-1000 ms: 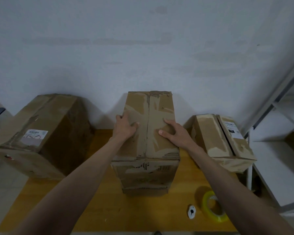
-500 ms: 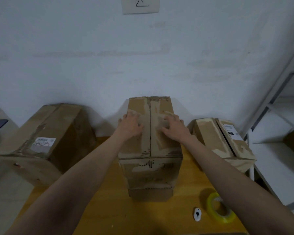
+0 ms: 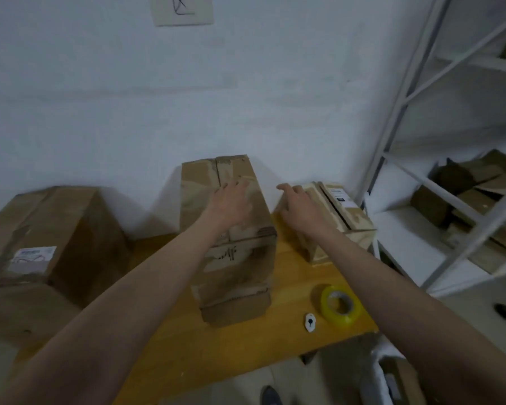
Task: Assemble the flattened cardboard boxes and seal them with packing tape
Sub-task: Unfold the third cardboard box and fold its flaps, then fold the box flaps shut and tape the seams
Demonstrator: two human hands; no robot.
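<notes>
A tall brown cardboard box stands in the middle of the wooden table, its top flaps closed. My left hand lies flat on the right half of its top, fingers spread. My right hand hovers open to the right of that box, in front of a smaller closed box with a white label; I cannot tell whether it touches it. A yellow roll of packing tape lies flat near the table's right front edge. Beside it lies a small white cutter.
A large closed box with a label sits at the table's left end. A white metal shelf rack stands to the right, holding flattened cardboard. A white wall runs behind the table. Shoes show on the floor below.
My right hand has come off the middle box's top and moved right towards the small box. My left hand has slid rightwards across the top. The view has swung right.
</notes>
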